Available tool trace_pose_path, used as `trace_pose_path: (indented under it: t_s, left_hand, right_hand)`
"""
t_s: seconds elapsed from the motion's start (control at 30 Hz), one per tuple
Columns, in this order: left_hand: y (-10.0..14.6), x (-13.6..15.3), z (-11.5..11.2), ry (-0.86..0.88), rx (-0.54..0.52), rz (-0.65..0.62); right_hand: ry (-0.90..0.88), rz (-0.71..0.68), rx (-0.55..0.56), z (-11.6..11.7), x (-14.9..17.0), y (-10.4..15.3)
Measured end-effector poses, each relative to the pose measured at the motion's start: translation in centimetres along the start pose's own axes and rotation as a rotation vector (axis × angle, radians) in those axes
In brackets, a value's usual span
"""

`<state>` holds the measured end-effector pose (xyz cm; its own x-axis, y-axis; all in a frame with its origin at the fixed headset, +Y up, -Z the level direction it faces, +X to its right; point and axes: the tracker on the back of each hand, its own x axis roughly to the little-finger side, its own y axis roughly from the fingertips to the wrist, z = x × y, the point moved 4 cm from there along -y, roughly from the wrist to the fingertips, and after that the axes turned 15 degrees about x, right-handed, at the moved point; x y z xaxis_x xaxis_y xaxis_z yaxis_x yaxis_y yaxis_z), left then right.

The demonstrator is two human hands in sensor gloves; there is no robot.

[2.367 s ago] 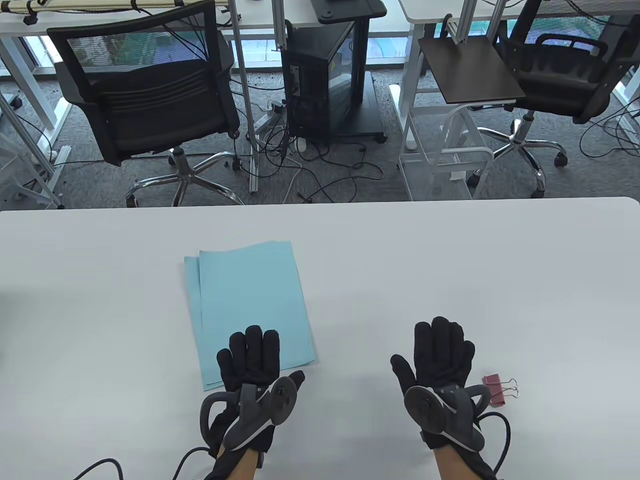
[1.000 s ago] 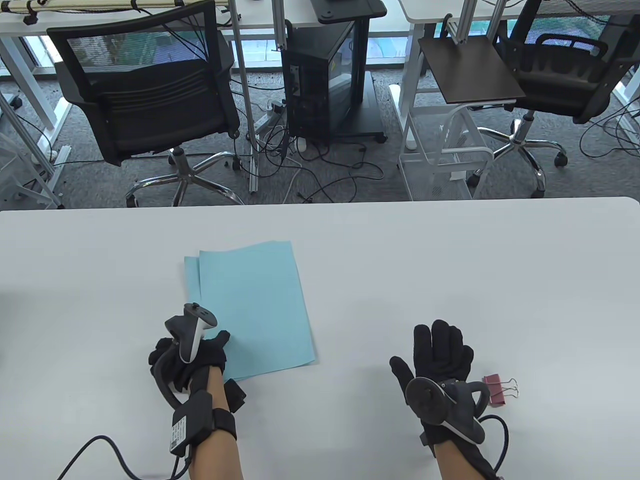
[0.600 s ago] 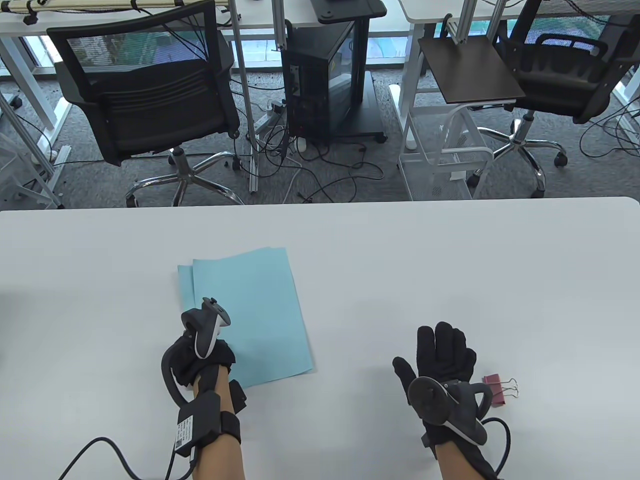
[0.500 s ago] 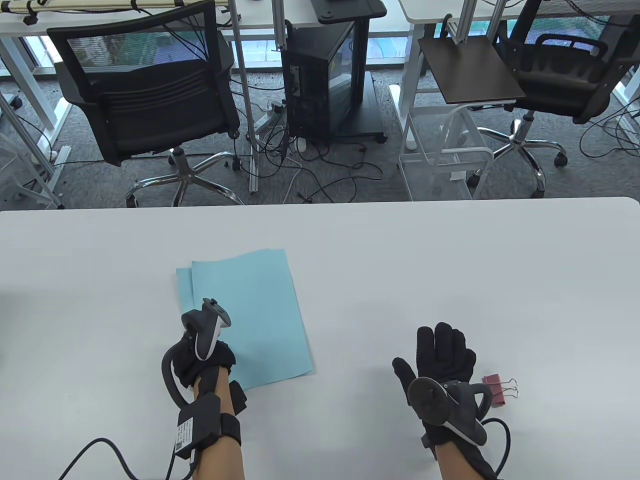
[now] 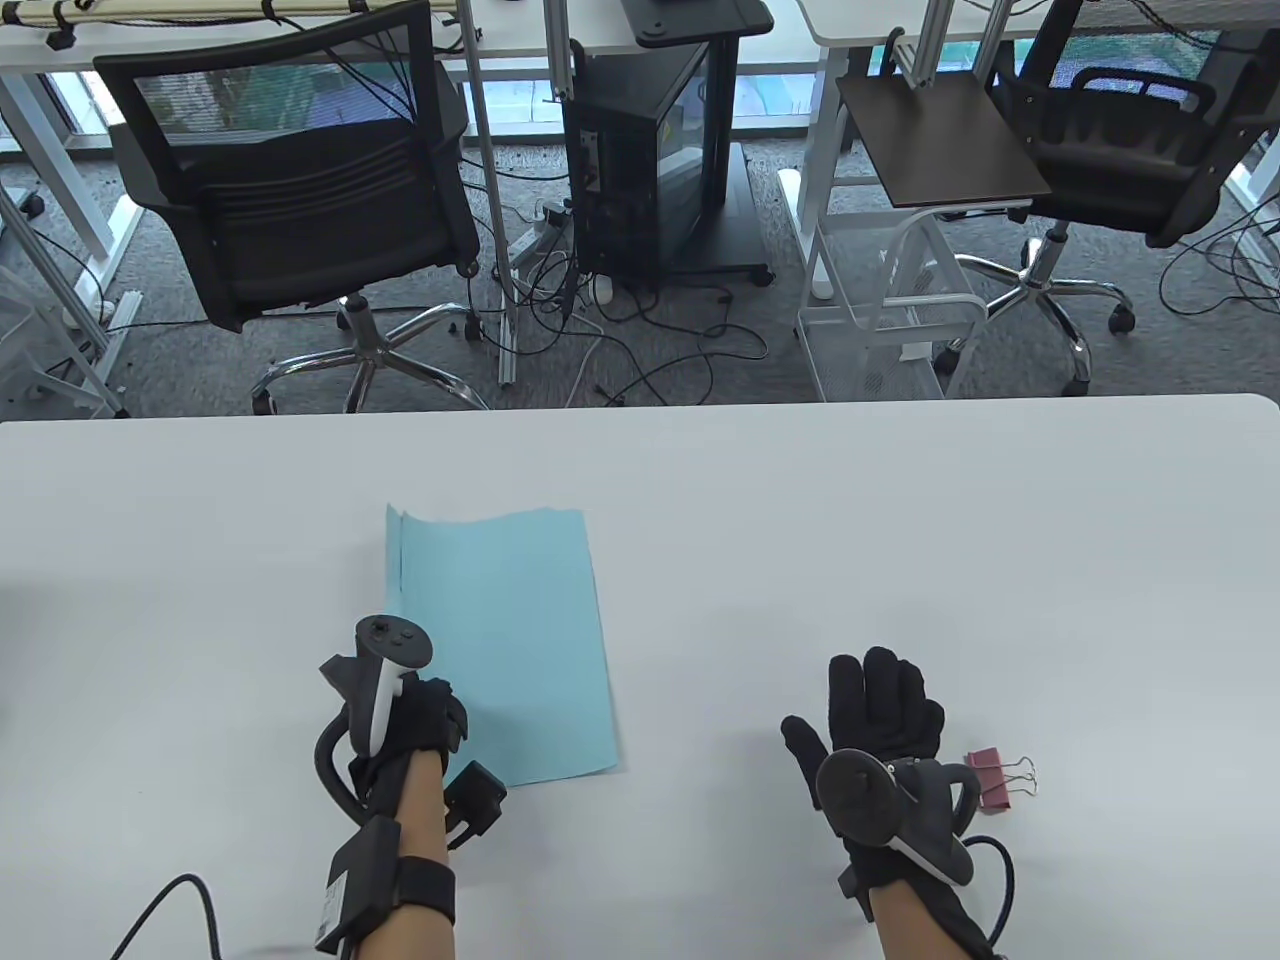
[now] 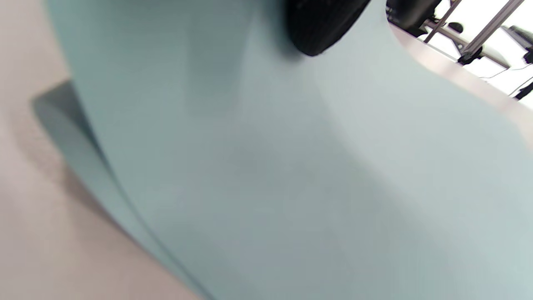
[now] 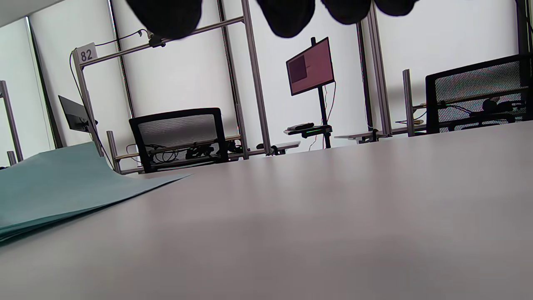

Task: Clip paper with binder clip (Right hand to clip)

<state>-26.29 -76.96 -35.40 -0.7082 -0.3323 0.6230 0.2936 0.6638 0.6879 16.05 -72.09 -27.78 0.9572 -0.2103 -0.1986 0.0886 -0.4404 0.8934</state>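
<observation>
Table view: binder clip (image 5: 990, 777) lies on tabletop (image 5: 800, 520) just right of right hand (image 5: 885, 740), fingers spread flat, empty; wire handles point right. Left hand (image 5: 405, 715) pinches paper (image 5: 510, 620) near-left corner, far left of clip.

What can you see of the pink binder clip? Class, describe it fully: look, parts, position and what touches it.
The binder clip is small, with a pink body and two thin silver wire handles lying out to its right. It lies flat on the white table near the front edge, just right of the right hand, which rests flat beside it without gripping it. Whether the tracker touches it cannot be told. It is far from the blue paper.
</observation>
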Motion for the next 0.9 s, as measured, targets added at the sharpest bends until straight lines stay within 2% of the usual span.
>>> trace_pose_path:
  t_s: [0.13, 0.3, 0.47, 0.53, 0.6, 0.7, 0.73, 0.8, 0.83, 0.9]
  left_hand:
    - [2.9, -1.4, 0.9, -0.052, -0.082, -0.211]
    - [7.7, -2.8, 1.2, 0.065, -0.124, -0.558]
    - [11.4, -3.8, -0.2, 0.163, -0.045, -0.964]
    - [11.8, -4.1, -1.2, 0.215, 0.028, -1.069]
    - [11.9, -4.6, -2.5, 0.260, 0.165, -1.185]
    - [11.5, -5.1, -4.0, 0.244, 0.276, -1.241]
    - [11.2, -5.2, -4.6, 0.205, 0.311, -1.218]
    - [10.8, -5.3, -5.5, 0.123, 0.337, -1.180]
    - [10.7, -5.4, -5.8, 0.084, 0.340, -1.160]
    - [10.6, -5.3, -5.7, 0.073, 0.303, -1.139]
  right_hand:
    - [-0.023, -0.007, -0.002, 0.0, -0.2, -0.1]
    - [-0.149, 0.012, 0.031, -0.7, -0.5, -0.3]
    - [-0.476, 0.058, 0.069, -1.9, -0.7, -0.6]
    - [-0.583, 0.065, 0.067, -1.9, -0.7, -0.7]
    - [-0.796, 0.063, 0.042, -1.7, -0.6, -0.8]
    - [-1.042, 0.060, 0.001, -1.3, -0.5, -0.9]
    - [-1.152, 0.041, -0.060, -1.0, -0.7, -0.9]
    - [-1.258, 0.000, -0.148, -0.5, -1.2, -0.9]
    - [-1.251, -0.001, -0.139, -0.6, -1.3, -1.0]
    - [-1.115, -0.023, -0.068, -1.1, -1.4, -1.1]
